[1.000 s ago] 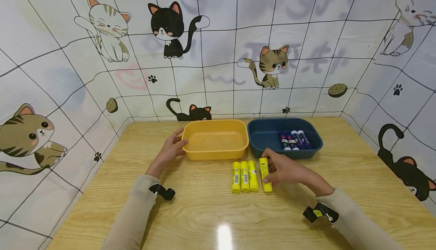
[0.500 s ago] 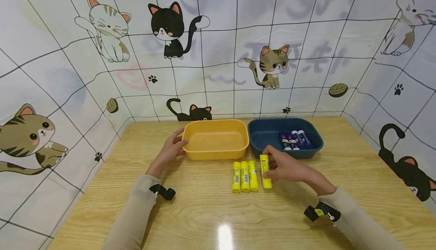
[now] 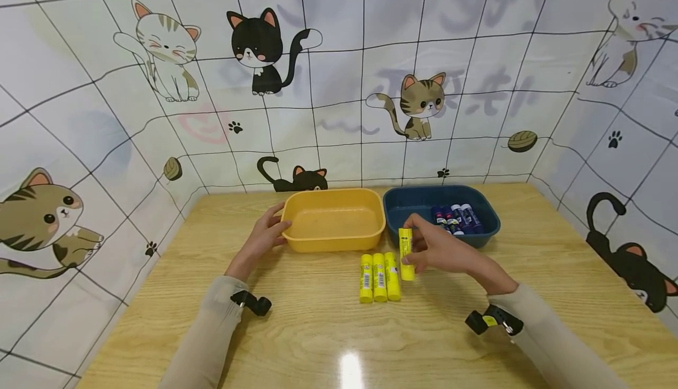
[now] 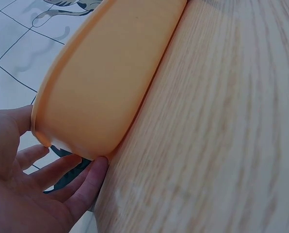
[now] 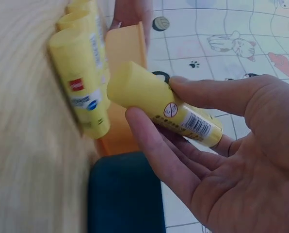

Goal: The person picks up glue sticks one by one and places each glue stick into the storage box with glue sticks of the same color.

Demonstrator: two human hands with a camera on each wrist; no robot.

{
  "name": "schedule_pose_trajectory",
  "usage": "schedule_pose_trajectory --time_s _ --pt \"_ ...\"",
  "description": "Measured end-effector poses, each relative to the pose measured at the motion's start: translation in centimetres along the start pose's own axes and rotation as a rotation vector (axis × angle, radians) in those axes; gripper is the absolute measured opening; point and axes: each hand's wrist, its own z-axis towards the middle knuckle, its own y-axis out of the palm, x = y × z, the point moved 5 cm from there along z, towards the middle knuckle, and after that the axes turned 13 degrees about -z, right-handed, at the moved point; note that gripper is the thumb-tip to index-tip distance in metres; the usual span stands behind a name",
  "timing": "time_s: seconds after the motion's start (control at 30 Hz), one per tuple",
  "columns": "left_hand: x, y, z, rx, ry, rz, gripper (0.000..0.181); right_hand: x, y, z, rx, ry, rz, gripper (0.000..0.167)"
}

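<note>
Between the thumb and fingers of my right hand (image 3: 444,249) is a yellow glue stick (image 3: 406,255), raised off the table in front of the dark blue bin (image 3: 408,208). Its barcode side faces the right wrist camera, where the glue stick (image 5: 149,97) lies across the fingers. Several more yellow glue sticks (image 3: 379,277) lie side by side just left of it. My left hand (image 3: 261,237) holds the left end of the yellow bin (image 3: 333,243), thumb over the rim and fingers against the outer wall; the left wrist view shows the fingers on that bin (image 4: 101,82).
Several dark blue and purple glue sticks (image 3: 466,219) lie in the right part of the dark blue bin. The two bins stand side by side on the wooden table (image 3: 296,330). A cat-printed wall covering (image 3: 339,106) rises behind and at both sides.
The right hand has lifted the yellow glue stick off the table and carried it up and slightly left, toward the bins. The left hand stays at the yellow bin.
</note>
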Motion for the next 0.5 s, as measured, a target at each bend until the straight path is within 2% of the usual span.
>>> schedule_pose_trajectory --time_s 0.17,0.5 --pt "0.0 -0.1 -0.1 -0.002 0.011 0.005 0.068 -1.0 -0.5 1.2 0.026 0.024 -0.007 0.051" --pt "0.2 0.0 -0.3 -0.010 0.002 -0.003 0.069 -3.0 -1.7 3.4 0.078 0.004 -0.009 0.050"
